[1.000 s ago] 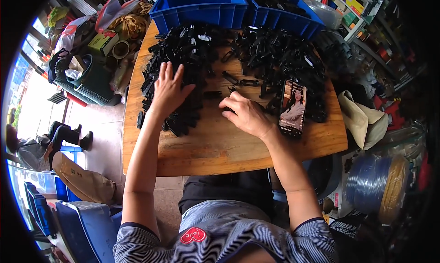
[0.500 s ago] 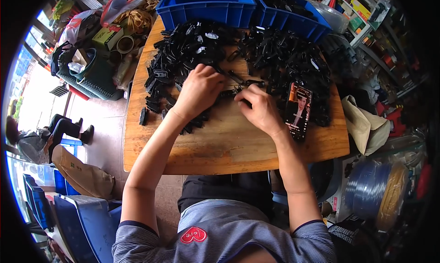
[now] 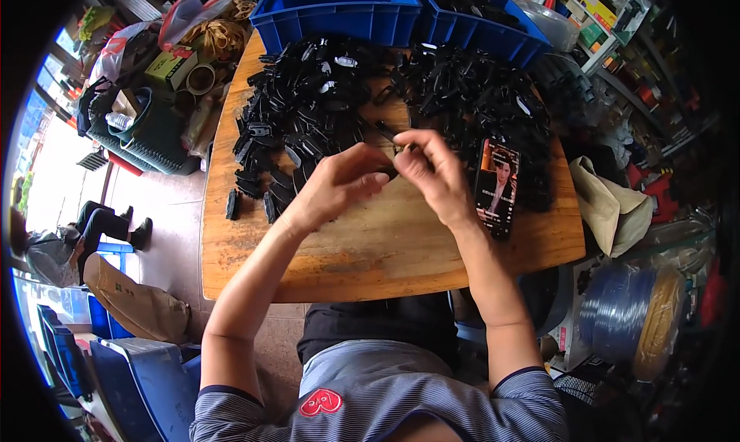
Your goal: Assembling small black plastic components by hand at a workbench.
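The left hand has moved in from the heaped black parts beside the right hand, over the tabletop. Fingers curl near a dark piece between them, apparently now two-handed work; I cannot tell either grip.

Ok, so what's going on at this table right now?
A person at a wooden table has the left hand and right hand close together above it. They seem to be handling a small dark piece, mostly hidden by the fingers. Black parts lie heaped in a left pile and a right pile. A lit phone rests by the right pile, and two blue bins stand along the far edge.
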### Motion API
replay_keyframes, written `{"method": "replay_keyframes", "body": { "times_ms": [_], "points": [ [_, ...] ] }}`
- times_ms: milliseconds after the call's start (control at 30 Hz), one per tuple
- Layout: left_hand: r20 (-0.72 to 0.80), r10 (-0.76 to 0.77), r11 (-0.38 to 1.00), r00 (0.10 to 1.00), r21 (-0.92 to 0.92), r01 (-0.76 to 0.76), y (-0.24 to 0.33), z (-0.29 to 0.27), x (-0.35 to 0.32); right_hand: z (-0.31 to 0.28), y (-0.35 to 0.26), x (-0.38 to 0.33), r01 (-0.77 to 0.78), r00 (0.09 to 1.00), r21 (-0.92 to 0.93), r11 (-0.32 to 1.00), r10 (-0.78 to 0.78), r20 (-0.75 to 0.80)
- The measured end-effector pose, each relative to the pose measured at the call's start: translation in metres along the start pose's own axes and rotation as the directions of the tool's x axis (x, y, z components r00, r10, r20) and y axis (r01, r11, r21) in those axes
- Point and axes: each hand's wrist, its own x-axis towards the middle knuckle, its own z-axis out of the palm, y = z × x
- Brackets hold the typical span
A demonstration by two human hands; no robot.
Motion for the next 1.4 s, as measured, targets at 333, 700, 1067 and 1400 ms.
{"method": "replay_keyframes", "body": {
  "times_ms": [333,700,1067,1400],
  "points": [
    [-0.052,0.223,0.973,0.973,0.077,-0.219,-0.009,0.004,-0.016,0.009,0.011,-0.004,-0.540,0.841,0.581,0.609,0.405,0.358],
    [-0.096,0.237,0.928,0.967,0.318,-0.196,-0.013,0.002,-0.016,0.016,-0.001,-0.010,-0.081,0.993,0.146,0.986,0.067,0.100],
    [-0.168,0.218,0.951,0.961,0.256,-0.171,-0.012,0.002,-0.019,0.006,0.001,-0.005,-0.419,0.898,0.462,0.782,0.282,0.336],
    [-0.106,0.267,0.922,0.958,0.319,-0.222,-0.005,0.000,-0.022,0.009,0.004,-0.008,-0.587,0.804,0.488,0.647,0.396,0.443]
  ]
}}
